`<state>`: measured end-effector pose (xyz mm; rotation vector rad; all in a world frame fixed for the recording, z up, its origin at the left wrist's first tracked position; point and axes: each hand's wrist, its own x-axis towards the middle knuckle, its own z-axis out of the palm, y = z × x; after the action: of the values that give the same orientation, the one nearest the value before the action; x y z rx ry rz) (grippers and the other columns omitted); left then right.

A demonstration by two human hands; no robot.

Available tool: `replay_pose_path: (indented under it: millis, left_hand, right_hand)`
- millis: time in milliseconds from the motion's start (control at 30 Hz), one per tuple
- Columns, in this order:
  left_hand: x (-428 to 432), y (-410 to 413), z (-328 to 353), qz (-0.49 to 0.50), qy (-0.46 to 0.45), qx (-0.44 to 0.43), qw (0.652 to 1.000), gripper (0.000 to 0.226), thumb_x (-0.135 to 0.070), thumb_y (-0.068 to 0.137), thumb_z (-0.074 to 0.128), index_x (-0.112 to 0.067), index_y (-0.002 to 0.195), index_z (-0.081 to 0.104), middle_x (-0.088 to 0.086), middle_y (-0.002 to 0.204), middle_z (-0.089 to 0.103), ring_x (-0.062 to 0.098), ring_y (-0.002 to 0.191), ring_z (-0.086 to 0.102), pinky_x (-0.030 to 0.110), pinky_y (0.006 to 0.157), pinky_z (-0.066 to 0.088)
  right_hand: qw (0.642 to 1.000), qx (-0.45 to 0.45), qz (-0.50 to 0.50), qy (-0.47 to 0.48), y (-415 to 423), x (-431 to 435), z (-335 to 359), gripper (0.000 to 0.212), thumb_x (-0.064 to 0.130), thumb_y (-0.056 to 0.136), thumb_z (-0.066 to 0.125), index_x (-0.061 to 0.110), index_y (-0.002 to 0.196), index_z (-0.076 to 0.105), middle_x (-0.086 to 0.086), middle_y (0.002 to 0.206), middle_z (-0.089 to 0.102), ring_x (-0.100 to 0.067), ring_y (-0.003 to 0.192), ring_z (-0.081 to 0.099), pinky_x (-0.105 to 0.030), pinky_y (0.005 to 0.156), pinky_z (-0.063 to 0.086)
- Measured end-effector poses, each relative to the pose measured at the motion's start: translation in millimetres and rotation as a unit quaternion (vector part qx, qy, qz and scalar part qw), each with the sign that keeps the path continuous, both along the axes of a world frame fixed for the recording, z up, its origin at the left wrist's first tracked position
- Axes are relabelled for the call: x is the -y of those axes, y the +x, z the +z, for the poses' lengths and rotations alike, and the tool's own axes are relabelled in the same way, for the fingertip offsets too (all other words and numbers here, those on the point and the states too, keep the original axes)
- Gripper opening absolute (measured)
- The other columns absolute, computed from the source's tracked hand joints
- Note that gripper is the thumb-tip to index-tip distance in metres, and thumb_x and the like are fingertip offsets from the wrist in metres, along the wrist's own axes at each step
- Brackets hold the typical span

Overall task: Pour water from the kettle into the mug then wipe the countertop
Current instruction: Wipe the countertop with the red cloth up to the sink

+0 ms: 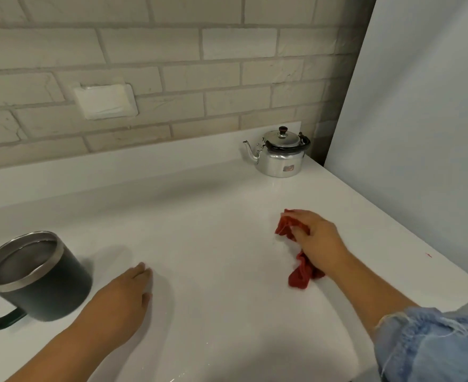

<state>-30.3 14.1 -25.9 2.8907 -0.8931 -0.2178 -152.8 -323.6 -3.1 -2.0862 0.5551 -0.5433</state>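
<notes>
On the white countertop (213, 221), the right hand (319, 238) presses a bunched red cloth (300, 271), fingers curled over it. Left hand (122, 296) lies flat and open, holding nothing, beside the mug (31, 274). Kettle (281, 153) stands at the back wall, well apart.

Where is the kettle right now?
In the head view, the kettle stands upright at the countertop's far right corner, against the backsplash, beyond the right hand.

Kettle (279, 155) shiny polished metal; mug (31, 274) matt dark, brushed-steel rim; cloth (299, 249) red, crumpled; countertop (199, 230) smooth, glossy white.
</notes>
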Motion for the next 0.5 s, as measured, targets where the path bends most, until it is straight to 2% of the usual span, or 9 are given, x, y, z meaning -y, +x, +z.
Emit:
replay_pose_path:
  millis: [67, 100, 133, 200, 267, 300, 367, 400, 500]
  left_hand:
    - [-3, 1, -2, -0.006, -0.004, 0.007, 1.000, 0.053, -0.033, 0.097, 0.036, -0.022, 0.147, 0.021, -0.007, 0.157, 0.017, 0.011, 0.139, 0.030, 0.022, 0.111, 0.024]
    - [-3, 1, -4, -0.006, -0.004, 0.011, 1.000, 0.053, -0.033, 0.097, 0.036, -0.022, 0.147, 0.021, -0.007, 0.157, 0.017, 0.011, 0.139, 0.030, 0.022, 0.111, 0.024]
    - [-4, 1, -5, -0.006, -0.002, 0.013, 1.000, 0.053, -0.034, 0.097, 0.036, -0.023, 0.147, 0.021, -0.007, 0.157, 0.017, 0.011, 0.139, 0.030, 0.021, 0.111, 0.024]
    - [-3, 1, -6, -0.006, 0.001, 0.019, 1.000, 0.053, -0.035, 0.097, 0.036, -0.023, 0.147, 0.020, -0.007, 0.157, 0.017, 0.011, 0.139, 0.030, 0.022, 0.110, 0.024]
    - [-3, 1, -5, -0.008, 0.004, 0.020, 1.000, 0.054, -0.035, 0.097, 0.036, -0.023, 0.147, 0.019, -0.008, 0.157, 0.016, 0.011, 0.140, 0.030, 0.022, 0.110, 0.025]
    - [-3, 2, -5, -0.009, 0.005, 0.019, 1.000, 0.054, -0.035, 0.097, 0.036, -0.023, 0.147, 0.018, -0.008, 0.157, 0.015, 0.012, 0.140, 0.030, 0.022, 0.111, 0.024]
    - [-3, 3, -4, -0.012, 0.007, 0.017, 1.000, 0.054, -0.033, 0.097, 0.037, -0.023, 0.147, 0.018, -0.008, 0.157, 0.015, 0.012, 0.140, 0.030, 0.022, 0.111, 0.025]
    - [-4, 3, -4, -0.014, 0.009, 0.019, 1.000, 0.054, -0.033, 0.097, 0.036, -0.023, 0.147, 0.018, -0.007, 0.157, 0.015, 0.012, 0.140, 0.030, 0.021, 0.110, 0.025]
    - [-4, 3, -5, -0.012, 0.012, 0.016, 1.000, 0.054, -0.033, 0.097, 0.036, -0.023, 0.147, 0.018, -0.007, 0.157, 0.015, 0.012, 0.140, 0.030, 0.021, 0.110, 0.025]
  right_hand:
    - [0.992, -0.012, -0.106, 0.067, -5, 37, 17, 0.027, 0.015, 0.092, 0.052, 0.028, 0.111, 0.065, 0.004, 0.093, 0.067, -0.009, 0.056, 0.065, -0.017, 0.045, 0.051]
    - [0.982, -0.032, -0.162, 0.087, -11, 56, 22, 0.023, 0.021, 0.092, 0.052, 0.029, 0.109, 0.065, 0.003, 0.081, 0.067, -0.010, 0.047, 0.063, -0.021, 0.039, 0.048]
    - [0.972, -0.058, -0.211, 0.087, -18, 73, 23, 0.021, 0.025, 0.092, 0.051, 0.027, 0.108, 0.066, 0.004, 0.074, 0.065, -0.013, 0.045, 0.061, -0.021, 0.040, 0.046]
    - [0.958, -0.102, -0.263, 0.052, -33, 101, 20, 0.028, 0.033, 0.092, 0.049, 0.023, 0.113, 0.064, 0.001, 0.075, 0.064, -0.019, 0.058, 0.062, -0.025, 0.057, 0.049]
    - [0.946, -0.195, -0.257, -0.029, -47, 116, 8, 0.040, 0.048, 0.090, 0.046, 0.029, 0.124, 0.057, -0.006, 0.100, 0.068, -0.030, 0.086, 0.064, -0.043, 0.088, 0.050]
    - [0.924, -0.287, -0.235, -0.098, -54, 119, 0, 0.048, 0.058, 0.088, 0.041, 0.037, 0.131, 0.048, -0.005, 0.122, 0.062, -0.035, 0.109, 0.057, -0.054, 0.101, 0.039]
    - [0.865, -0.422, -0.198, -0.185, -62, 117, -16, 0.063, 0.074, 0.082, 0.027, 0.049, 0.140, 0.025, 0.008, 0.153, 0.029, -0.037, 0.137, 0.028, -0.067, 0.106, 0.017]
    - [0.856, -0.438, -0.189, -0.198, -63, 113, -21, 0.067, 0.076, 0.080, 0.022, 0.050, 0.141, 0.018, 0.010, 0.156, 0.019, -0.038, 0.140, 0.020, -0.069, 0.105, 0.015]
    - [0.860, -0.429, -0.196, -0.193, -56, 95, -25, 0.068, 0.071, 0.083, 0.018, 0.043, 0.145, 0.014, 0.006, 0.159, 0.013, -0.039, 0.141, 0.016, -0.062, 0.109, 0.021]
